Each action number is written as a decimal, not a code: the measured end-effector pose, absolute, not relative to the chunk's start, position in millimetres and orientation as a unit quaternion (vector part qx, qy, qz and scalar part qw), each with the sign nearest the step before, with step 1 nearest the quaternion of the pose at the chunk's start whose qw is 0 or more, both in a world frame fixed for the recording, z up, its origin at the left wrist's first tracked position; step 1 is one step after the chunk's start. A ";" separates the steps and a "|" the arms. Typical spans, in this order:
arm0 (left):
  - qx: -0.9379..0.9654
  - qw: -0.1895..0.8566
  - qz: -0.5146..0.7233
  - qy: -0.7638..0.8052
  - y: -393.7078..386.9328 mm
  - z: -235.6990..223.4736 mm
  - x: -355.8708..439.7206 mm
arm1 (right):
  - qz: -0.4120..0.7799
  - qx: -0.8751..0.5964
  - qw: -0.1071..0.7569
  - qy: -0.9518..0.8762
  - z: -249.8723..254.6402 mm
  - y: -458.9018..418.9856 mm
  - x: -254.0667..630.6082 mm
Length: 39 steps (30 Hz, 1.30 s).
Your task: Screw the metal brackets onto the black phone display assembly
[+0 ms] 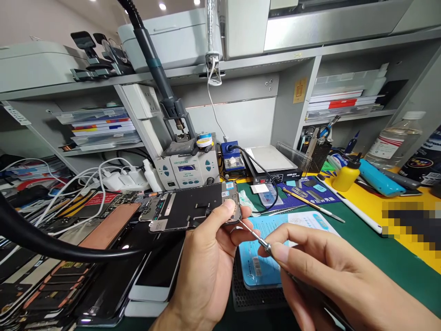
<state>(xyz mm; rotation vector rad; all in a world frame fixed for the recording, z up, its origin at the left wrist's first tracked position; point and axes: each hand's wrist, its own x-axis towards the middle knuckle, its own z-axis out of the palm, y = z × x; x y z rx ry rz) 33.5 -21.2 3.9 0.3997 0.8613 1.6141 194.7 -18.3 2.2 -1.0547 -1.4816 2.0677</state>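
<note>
My left hand [213, 257] grips a phone screen assembly [189, 204] by its right end, thumb on top and fingers curled beneath. Its dark back faces up, with flex cables and small stickers showing. In my right hand [320, 266] is a thin screwdriver [253, 232], pinched between thumb and fingers. The screwdriver's tip meets the lower right corner of the assembly; whether a screw sits there is too small to tell. Below the hands lies a blue and white packet [255, 262], partly covered by my fingers.
Several phones and phone parts [155, 271] lie at left under a black curved tube [86, 248]. Behind stand a soldering station [188, 172] and a flat heating plate [272, 161]. A yellow bottle [346, 174] and a white pen-shaped tool [358, 209] are at right.
</note>
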 end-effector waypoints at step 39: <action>0.206 0.576 0.696 0.375 -24.0 3.4 33.9 | 0.738 -0.386 0.185 -0.522 1.8 -13.9 191.0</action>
